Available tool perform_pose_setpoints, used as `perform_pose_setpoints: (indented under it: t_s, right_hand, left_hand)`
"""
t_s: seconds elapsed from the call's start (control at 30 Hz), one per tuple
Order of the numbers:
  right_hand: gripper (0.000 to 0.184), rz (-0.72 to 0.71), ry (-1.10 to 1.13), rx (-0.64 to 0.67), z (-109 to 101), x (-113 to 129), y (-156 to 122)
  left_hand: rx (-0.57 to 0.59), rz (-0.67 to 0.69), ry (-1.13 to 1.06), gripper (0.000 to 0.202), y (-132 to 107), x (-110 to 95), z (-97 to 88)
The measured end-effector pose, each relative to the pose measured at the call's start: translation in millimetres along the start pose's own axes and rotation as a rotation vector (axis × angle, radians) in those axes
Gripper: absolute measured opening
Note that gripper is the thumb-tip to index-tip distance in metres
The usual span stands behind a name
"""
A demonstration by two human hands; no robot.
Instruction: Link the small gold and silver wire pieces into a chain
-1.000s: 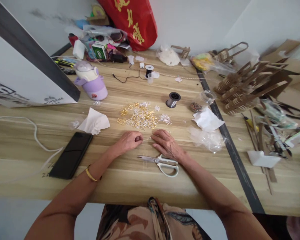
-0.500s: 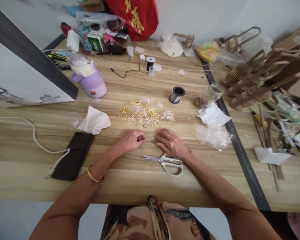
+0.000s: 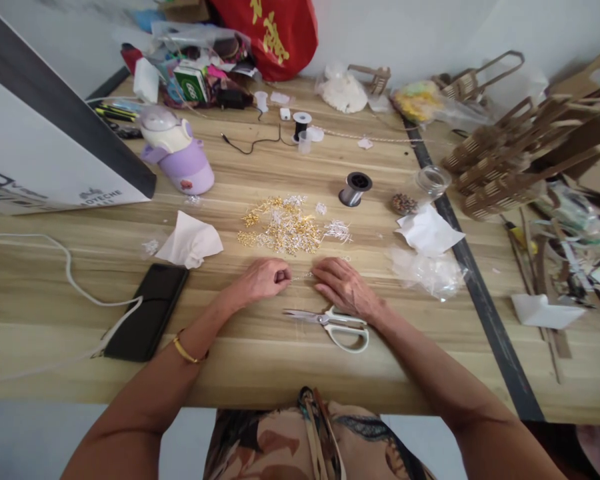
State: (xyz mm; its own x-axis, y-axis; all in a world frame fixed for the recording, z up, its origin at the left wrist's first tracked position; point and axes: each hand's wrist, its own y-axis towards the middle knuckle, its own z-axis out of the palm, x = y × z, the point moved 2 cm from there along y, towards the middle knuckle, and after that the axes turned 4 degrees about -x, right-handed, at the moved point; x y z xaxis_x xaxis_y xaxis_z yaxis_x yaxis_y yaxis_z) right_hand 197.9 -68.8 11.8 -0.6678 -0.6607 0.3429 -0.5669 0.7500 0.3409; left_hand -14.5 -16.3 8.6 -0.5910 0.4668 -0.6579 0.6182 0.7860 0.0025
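A thin strand of small silvery beads runs in a short line between my two hands, close to the tabletop. My left hand is closed, thumb and forefinger pinching the strand's left end. Over its right end rests my right hand, palm down, fingers together with their tips pressed on the strand. Just beyond both hands lies a loose pile of gold and silver beads, with small white sticks on its right. White-handled scissors lie below my right hand, blades partly apart and pointing left.
A wire spool stands behind the pile, a glass jar farther right. Crumpled tissue, a black phone and a purple bottle are at left. Clear plastic bags lie right, near brown woven baskets.
My right hand has shifted very slightly to the right, and a little more of the bead strand shows between my hands. Otherwise things lie as before.
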Motion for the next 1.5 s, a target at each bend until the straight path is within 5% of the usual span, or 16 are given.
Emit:
perform_pose_setpoints:
  t_s: [0.6, 1.5]
  right_hand:
    - [0.036, 0.039, 0.087, 0.007, 0, -1, -1]
    - [0.034, 0.027, 0.07, 0.008, -2, 1, 1]
  left_hand:
    - [-0.026, -0.073, -0.156, 0.01, 2, 9, 0.3]
    - [-0.037, -0.089, 0.008, 0.011, -2, -1, -0.2]
